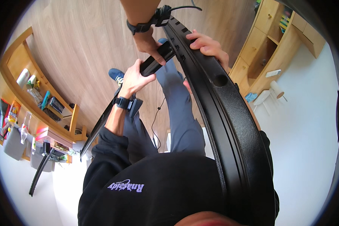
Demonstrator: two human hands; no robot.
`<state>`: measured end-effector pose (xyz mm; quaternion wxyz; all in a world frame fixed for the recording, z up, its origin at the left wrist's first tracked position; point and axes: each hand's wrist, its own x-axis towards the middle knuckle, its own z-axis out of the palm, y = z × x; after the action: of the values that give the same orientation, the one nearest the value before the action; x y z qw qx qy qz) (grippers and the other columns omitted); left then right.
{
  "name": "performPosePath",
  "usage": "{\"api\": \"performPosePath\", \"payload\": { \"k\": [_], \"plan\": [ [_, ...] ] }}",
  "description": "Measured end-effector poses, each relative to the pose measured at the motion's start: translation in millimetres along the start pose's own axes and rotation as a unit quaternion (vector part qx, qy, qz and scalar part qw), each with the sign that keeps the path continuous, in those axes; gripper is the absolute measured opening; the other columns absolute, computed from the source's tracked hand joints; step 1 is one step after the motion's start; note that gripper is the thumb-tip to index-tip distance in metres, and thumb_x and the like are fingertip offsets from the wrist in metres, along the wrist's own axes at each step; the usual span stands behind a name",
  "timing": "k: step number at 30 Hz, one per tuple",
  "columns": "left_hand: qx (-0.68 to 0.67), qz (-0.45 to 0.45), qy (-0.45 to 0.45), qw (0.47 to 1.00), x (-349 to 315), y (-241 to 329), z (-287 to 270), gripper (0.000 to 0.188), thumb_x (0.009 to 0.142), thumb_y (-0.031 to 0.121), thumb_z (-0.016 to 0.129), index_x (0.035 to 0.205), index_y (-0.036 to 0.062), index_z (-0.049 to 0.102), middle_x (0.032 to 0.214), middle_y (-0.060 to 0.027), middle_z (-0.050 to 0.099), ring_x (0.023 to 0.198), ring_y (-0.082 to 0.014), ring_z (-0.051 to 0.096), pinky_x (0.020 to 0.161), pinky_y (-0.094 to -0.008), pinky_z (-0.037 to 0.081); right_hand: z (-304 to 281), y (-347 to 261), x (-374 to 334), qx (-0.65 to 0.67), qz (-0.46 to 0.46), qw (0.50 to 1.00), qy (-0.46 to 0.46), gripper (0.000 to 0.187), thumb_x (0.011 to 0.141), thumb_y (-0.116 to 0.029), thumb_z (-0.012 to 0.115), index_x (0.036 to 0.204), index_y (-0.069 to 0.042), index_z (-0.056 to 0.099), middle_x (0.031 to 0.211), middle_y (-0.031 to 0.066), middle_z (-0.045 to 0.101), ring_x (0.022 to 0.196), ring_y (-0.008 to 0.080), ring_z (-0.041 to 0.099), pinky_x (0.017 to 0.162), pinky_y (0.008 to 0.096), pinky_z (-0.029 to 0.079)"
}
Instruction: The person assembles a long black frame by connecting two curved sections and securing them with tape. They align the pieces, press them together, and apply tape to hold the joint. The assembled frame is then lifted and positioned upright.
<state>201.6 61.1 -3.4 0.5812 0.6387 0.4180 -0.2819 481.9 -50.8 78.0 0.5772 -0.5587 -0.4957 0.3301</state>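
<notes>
A long black moulded rail (237,139), textured on one side and grooved along the other, runs from above my feet down past my right shoulder. My right hand (211,49) grips its upper part, fingers over the edge above a round hole. My left hand (133,79), thumb on top and the other fingers hidden, holds the near end of a short black bar (153,67). The bar's far end meets the rail. Another person's hand (148,43) reaches in from the top and touches the same bar.
A thin black strip (100,130) slants behind my left forearm. To the left is a wooden desk (41,130) with bottles, packages and a pink box. A wooden cabinet (252,49) stands at the right, near a white wall (301,132). A dark cable (154,128) hangs between my legs.
</notes>
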Motion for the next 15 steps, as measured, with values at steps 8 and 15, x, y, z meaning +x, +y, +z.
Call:
{"api": "performPosePath", "payload": {
  "k": [8,15],
  "plan": [
    [-0.018,0.001,-0.048,0.999,12.0,10.9,-5.6,0.08,0.07,0.05,0.081,0.126,-0.0051,0.064,0.108,-0.0256,0.074,0.1,-0.037,0.073,0.093,-0.0435,0.056,-5.2,-6.5,4.4,0.001,0.01,0.999,-0.038,0.085,0.074,-0.014,0.099,0.144,-0.01,0.05,0.138,0.018,0.061,0.136,0.0438,0.059,0.116,0.0517,0.046],
    [-0.027,0.016,-0.024,0.999,20.3,17.4,-0.6,0.084,0.065,0.053,0.08,0.12,-0.0089,0.066,0.102,-0.0267,0.075,0.094,-0.0381,0.075,0.089,-0.0434,0.058,-0.5,-4.4,6.3,-0.013,-0.026,0.999,-0.023,0.084,0.077,-0.014,0.097,0.145,-0.006,0.049,0.137,0.0198,0.061,0.134,0.0433,0.06,0.112,0.0498,0.05]
  ]
}}
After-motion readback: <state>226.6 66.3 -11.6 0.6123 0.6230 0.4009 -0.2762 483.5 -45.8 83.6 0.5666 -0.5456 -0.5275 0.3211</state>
